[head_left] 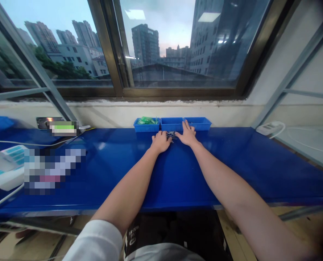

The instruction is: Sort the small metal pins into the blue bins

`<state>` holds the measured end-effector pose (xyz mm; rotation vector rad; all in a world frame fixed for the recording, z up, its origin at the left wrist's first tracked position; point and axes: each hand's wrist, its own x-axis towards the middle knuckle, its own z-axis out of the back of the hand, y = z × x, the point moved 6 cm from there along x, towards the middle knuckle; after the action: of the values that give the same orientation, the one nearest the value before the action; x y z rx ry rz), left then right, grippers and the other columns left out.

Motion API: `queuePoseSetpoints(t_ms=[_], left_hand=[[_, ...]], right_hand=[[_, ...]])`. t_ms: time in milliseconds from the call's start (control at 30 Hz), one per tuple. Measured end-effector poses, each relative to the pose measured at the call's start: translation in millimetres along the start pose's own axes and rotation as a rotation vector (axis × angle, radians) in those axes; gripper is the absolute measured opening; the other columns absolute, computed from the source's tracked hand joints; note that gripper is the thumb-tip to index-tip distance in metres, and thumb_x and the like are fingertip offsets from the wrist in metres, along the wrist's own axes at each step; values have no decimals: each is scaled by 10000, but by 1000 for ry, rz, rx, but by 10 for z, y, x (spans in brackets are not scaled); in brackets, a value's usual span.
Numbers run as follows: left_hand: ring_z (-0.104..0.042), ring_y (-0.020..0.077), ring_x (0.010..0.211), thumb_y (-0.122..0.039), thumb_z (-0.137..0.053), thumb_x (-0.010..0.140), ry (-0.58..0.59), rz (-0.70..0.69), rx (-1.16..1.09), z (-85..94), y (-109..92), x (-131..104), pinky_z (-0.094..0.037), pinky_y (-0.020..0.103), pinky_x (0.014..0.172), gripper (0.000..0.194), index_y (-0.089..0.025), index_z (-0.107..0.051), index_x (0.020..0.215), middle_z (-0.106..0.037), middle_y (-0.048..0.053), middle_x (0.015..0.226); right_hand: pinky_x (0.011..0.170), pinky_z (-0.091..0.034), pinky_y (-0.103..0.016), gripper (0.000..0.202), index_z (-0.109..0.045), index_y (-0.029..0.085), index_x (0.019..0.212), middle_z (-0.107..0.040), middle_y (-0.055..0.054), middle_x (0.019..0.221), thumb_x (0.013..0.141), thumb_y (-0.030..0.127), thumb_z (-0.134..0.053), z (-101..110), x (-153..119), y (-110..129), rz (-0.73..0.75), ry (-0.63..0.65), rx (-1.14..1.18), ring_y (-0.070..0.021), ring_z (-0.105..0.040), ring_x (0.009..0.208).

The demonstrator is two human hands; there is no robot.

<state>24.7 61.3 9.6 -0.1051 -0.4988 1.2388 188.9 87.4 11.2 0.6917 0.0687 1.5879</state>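
A small loose pile of thin silvery metal pieces, like nails or screws point(172, 135), lies on the blue table in front of the bins. My left hand point(161, 142) rests at the pile's left edge, palm down, fingers bent but apart. On the other side, my right hand point(187, 134) has its fingers spread. Its thumb points at the pile, and its longer fingers reach up against the front of the right blue bin point(203, 124). Next to that stands the middle blue bin point(171, 125). Green plastic pieces point(147, 120) fill the left blue bin point(147, 128).
The blue tabletop point(177, 181) runs up to a wall under a window. At left are a white device with teal keys point(11, 159), a blurred-out item and cables. A white power strip point(270, 127) sits at right, by a grey metal frame point(294, 61).
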Motion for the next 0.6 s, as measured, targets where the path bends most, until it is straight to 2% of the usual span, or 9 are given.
queuePoseSetpoints(t_ms=[67, 133, 200, 233, 333, 400, 433, 500, 600], left_hand=[[-439, 301, 1213, -429, -381, 898, -13, 3, -17, 10, 5, 8, -325, 494, 974, 411, -203, -466, 1231, -501, 145, 1276], [-436, 291, 1221, -391, -367, 906, -32, 19, -31, 32, 17, 17, -326, 488, 980, 383, -214, -470, 1230, -500, 137, 1285], [-442, 281, 1222, -364, -355, 910, -46, 45, -29, 63, 34, 17, -329, 477, 984, 366, -221, -480, 1223, -507, 129, 1284], [-448, 280, 1218, -374, -358, 908, -45, 48, -19, 79, 39, 12, -329, 472, 985, 370, -221, -486, 1220, -514, 128, 1281], [-433, 298, 1238, -545, -406, 859, 15, -23, 48, 99, 21, -27, -304, 468, 1012, 521, -205, -484, 1246, -495, 139, 1320], [-304, 326, 1336, -721, -409, 764, 85, -69, 106, 86, 19, -66, -237, 478, 1062, 773, -187, -426, 1323, -375, 162, 1432], [-231, 333, 1373, -779, -393, 721, 130, -48, 123, 70, 43, -83, -199, 478, 1084, 886, -174, -375, 1367, -303, 171, 1475], [-117, 338, 1408, -840, -350, 672, 219, 5, 147, 23, 84, -108, -135, 482, 1110, 1027, -153, -273, 1431, -187, 177, 1520], [-61, 342, 1415, -844, -285, 685, 277, 57, 157, -42, 73, -107, -91, 487, 1122, 1057, -137, -186, 1465, -112, 171, 1536]], right_hand=[[960, -336, -549, 671, -337, 217, 1404, -248, -96, 1503, 805, 467, -505, 66, 3, 12, 13, -89, 22, -373, -322, 1236], [959, -356, -502, 489, -508, 191, 1272, -448, -115, 1366, 810, 351, -506, 121, 6, 30, 49, -157, 40, -327, -387, 1188], [937, -386, -449, 314, -639, 177, 1069, -606, -111, 1128, 793, 259, -514, 130, 11, 57, 110, -150, 64, -281, -477, 1077], [918, -402, -424, 255, -669, 175, 982, -640, -101, 1017, 781, 239, -527, 117, 11, 74, 145, -120, 77, -261, -514, 1006], [864, -432, -368, 204, -706, 174, 900, -656, -78, 874, 770, 255, -572, 54, -9, 127, 236, -6, 92, -222, -565, 863], [852, -436, -341, 223, -719, 183, 926, -661, -77, 888, 787, 278, -573, 15, -32, 155, 264, 50, 73, -210, -581, 853], [853, -435, -329, 230, -723, 189, 937, -666, -77, 903, 800, 279, -562, -1, -42, 165, 266, 71, 62, -205, -589, 860], [857, -432, -304, 235, -726, 196, 945, -675, -72, 930, 817, 268, -543, -21, -56, 175, 252, 98, 48, -194, -602, 872], [840, -440, -276, 217, -722, 196, 926, -687, -65, 935, 805, 261, -554, -20, -60, 170, 210, 99, 59, -185, -614, 874]])
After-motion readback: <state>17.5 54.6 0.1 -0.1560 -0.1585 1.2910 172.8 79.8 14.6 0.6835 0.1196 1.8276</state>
